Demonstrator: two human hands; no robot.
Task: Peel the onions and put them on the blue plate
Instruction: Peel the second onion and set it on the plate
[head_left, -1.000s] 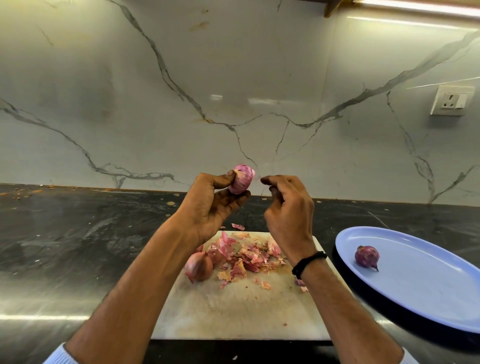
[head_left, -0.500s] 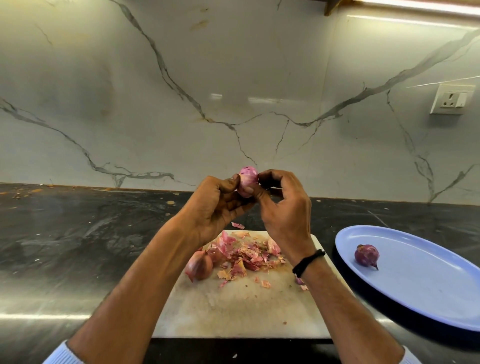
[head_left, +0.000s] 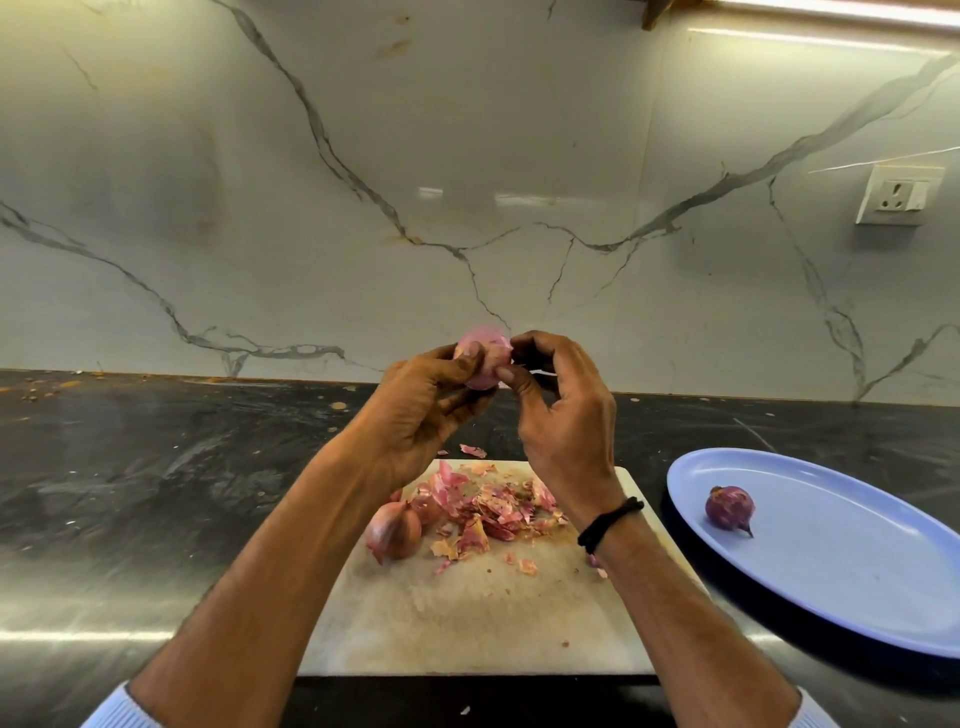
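Pink onion (head_left: 483, 364) gripped in left hand (head_left: 421, 410); right hand (head_left: 563, 415) fingers (head_left: 511, 375) pinch skin edge. Pull strips, rotating bulb.

Raised left hand (head_left: 421, 415), right hand (head_left: 566, 415) — fingers (head_left: 540, 345) curled.

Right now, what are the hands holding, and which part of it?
A pink onion. The left hand grips its left side and bottom; the right hand pinches its right edge with thumb and fingertip.
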